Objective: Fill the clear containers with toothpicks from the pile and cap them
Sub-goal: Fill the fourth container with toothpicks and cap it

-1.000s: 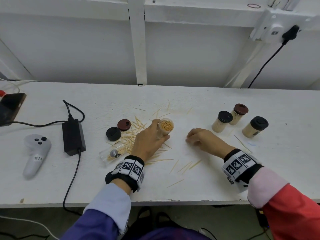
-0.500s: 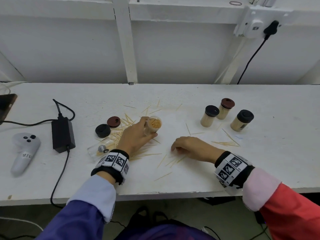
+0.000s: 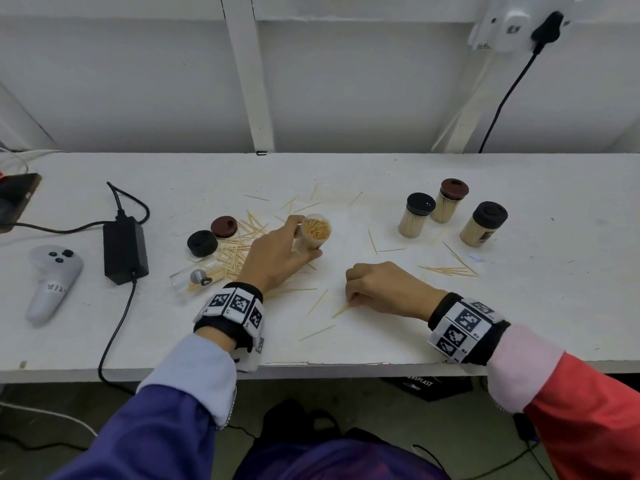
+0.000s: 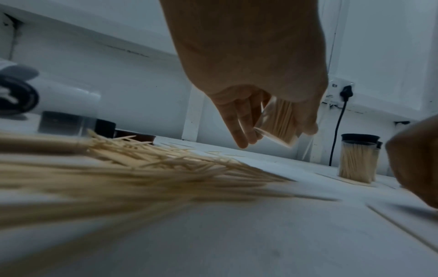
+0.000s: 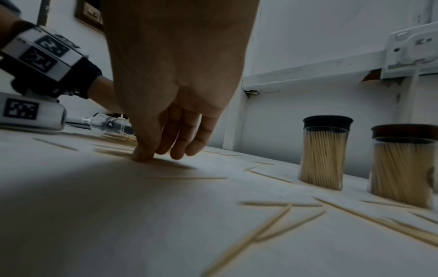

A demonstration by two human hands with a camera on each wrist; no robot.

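My left hand (image 3: pixel 294 242) grips an uncapped clear container (image 3: pixel 314 233) packed with toothpicks, tilted just above the table; the left wrist view shows the container (image 4: pixel 279 120) between fingers and thumb. The toothpick pile (image 3: pixel 239 251) lies left of it, spreading in the foreground as the pile (image 4: pixel 118 168). My right hand (image 3: pixel 349 296) is knuckles-up on the table, thumb and fingertips (image 5: pixel 142 157) pinching loose toothpicks (image 3: pixel 341 310). An empty clear container (image 3: pixel 194 277) lies on its side by the pile, near a loose black cap (image 3: pixel 202 242) and brown cap (image 3: pixel 224 226).
Three capped, filled containers (image 3: pixel 417 216) (image 3: pixel 450 199) (image 3: pixel 483 225) stand at the right, with stray toothpicks (image 3: pixel 450 270) near them. A power adapter (image 3: pixel 125 249) with cable, a white controller (image 3: pixel 52 278) and a phone (image 3: pixel 17 199) lie at the left. The table's front edge (image 3: pixel 311 368) is close.
My right hand has slid toward me across the table and its fingers have come down on loose toothpicks. The left hand keeps holding the filled container in place.
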